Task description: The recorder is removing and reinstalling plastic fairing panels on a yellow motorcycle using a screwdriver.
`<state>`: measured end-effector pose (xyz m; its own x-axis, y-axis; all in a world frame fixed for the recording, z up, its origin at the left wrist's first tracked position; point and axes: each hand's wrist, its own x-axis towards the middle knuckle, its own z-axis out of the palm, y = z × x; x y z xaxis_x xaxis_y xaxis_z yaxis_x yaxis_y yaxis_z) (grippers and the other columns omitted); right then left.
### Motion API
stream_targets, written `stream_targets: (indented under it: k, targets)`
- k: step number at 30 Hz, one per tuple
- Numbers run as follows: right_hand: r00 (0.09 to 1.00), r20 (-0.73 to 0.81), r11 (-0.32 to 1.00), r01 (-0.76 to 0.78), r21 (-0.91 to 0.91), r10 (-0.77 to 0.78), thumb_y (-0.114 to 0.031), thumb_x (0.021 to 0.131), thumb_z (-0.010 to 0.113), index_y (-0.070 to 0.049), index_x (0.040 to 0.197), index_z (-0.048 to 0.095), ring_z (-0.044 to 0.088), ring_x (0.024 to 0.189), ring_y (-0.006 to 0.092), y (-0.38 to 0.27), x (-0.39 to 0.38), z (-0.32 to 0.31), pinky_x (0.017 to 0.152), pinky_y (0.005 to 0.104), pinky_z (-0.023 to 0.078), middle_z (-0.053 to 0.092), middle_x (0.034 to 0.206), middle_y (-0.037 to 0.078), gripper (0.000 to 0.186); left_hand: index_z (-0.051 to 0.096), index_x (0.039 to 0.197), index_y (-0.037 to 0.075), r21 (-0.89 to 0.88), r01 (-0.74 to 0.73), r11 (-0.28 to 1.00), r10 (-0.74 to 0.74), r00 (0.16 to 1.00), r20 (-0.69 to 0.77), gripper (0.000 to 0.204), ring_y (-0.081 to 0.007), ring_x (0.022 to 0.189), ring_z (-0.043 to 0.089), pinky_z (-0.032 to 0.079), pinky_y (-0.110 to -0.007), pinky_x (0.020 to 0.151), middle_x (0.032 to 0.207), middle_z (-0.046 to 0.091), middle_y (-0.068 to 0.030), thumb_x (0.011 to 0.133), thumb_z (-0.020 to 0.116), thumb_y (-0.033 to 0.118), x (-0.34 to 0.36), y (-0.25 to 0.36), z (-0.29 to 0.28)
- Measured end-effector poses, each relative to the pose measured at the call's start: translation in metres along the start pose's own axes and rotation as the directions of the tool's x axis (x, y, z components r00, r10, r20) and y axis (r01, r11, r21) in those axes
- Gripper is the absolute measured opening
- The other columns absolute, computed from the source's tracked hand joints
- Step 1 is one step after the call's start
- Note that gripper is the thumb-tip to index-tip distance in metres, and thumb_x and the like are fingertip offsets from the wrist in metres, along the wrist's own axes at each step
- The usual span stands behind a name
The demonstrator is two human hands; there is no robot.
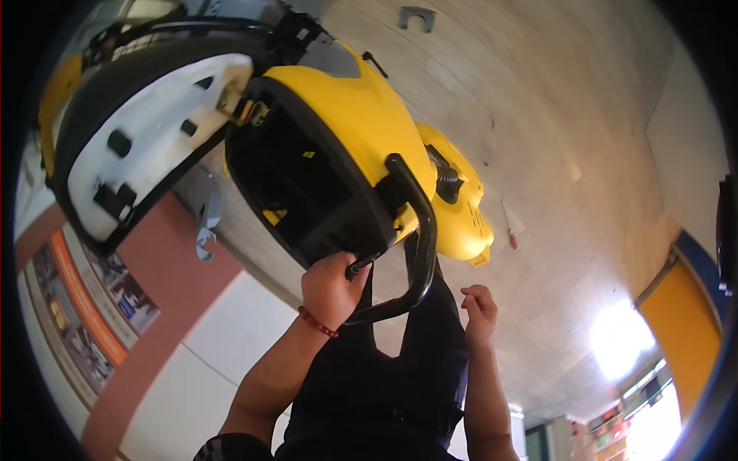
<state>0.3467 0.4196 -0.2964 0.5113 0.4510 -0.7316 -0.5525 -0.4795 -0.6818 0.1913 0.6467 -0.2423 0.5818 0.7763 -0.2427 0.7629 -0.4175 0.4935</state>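
Observation:
In front of me stands a yellow scooter with its rear nearest me. Its black seat is tipped up to the left, showing a pale underside, and the black storage compartment beneath lies exposed. My left hand is closed at the compartment's rear edge, its fingers on a short black rod. A bent black grab rail loops round the tail and passes by that hand. My right hand hovers right of the rail, fingers curled together; whatever they may hold is hidden.
On the floor right of the scooter lies a small red-handled tool. A grey bracket-shaped part lies at the far end. A silver metal part sits left of the compartment. A yellow-and-blue panel stands at right.

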Motion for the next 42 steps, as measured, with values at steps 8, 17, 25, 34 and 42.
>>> stream_targets:
  k: [8,17,25,34,42]
  targets:
    - [0.997,0.073,0.976,0.051,-0.211,-0.037,-0.001,0.083,0.05,0.0,0.089,0.06,0.046,0.07,0.0078,-0.051,-0.019,-0.015,0.066,0.021,0.037,0.051,0.081,0.001,0.012,0.061,0.082,0.004,-0.144,0.155,0.977,-0.169,0.982,-0.087,0.013,-0.0262,0.061,0.06,0.048,-0.032,0.054,0.069,0.061,-0.0104,0.077,0.065,0.014,-0.02,0.008,-0.012]
    - [0.901,0.386,0.904,0.319,-0.283,-0.197,0.0,0.081,0.048,-0.001,0.094,0.058,0.046,0.077,0.0087,-0.149,-0.059,0.049,0.075,0.0223,0.038,0.05,0.091,0.001,0.016,0.043,0.077,0.01,-0.783,0.343,-0.519,-0.135,0.871,0.472,0.017,-0.0112,0.055,0.038,0.035,-0.025,0.052,0.065,0.039,0.0001,0.091,0.046,0.019,-0.04,0.026,-0.099]
    - [0.742,0.597,0.778,0.555,-0.294,-0.304,0.003,0.075,0.059,-0.001,0.116,0.044,0.052,0.091,0.0191,-0.169,-0.091,0.109,0.081,0.0294,0.044,0.045,0.106,0.01,0.044,0.041,0.083,0.011,-0.895,0.163,-0.416,-0.167,0.953,0.251,0.025,-0.0092,0.067,0.039,0.037,-0.025,0.065,0.077,0.041,0.0004,0.094,0.043,0.033,-0.039,0.091,-0.066]
    - [0.913,0.305,0.9,0.353,-0.256,-0.271,-0.003,0.083,0.054,0.003,0.098,0.055,0.054,0.081,0.0143,-0.15,-0.038,0.038,0.072,0.0245,0.043,0.055,0.086,0.008,0.017,0.046,0.088,0.006,-0.93,0.361,-0.066,-0.091,0.926,0.366,0.013,-0.004,0.071,0.037,0.035,-0.02,0.065,0.078,0.043,0.002,0.094,0.043,0.017,-0.006,0.138,-0.017]
    - [0.91,0.347,0.97,0.244,-0.01,-0.225,-0.013,0.087,0.055,0.003,0.094,0.056,0.041,0.064,0.0064,-0.188,0.048,-0.014,0.059,0.0202,0.033,0.049,0.075,0.001,0.018,0.058,0.081,0.003,-0.73,0.298,0.615,0.338,0.736,0.586,0.006,-0.0094,0.059,0.049,0.037,-0.021,0.053,0.07,0.055,-0.0028,0.081,0.06,0.008,0.041,0.085,-0.071]
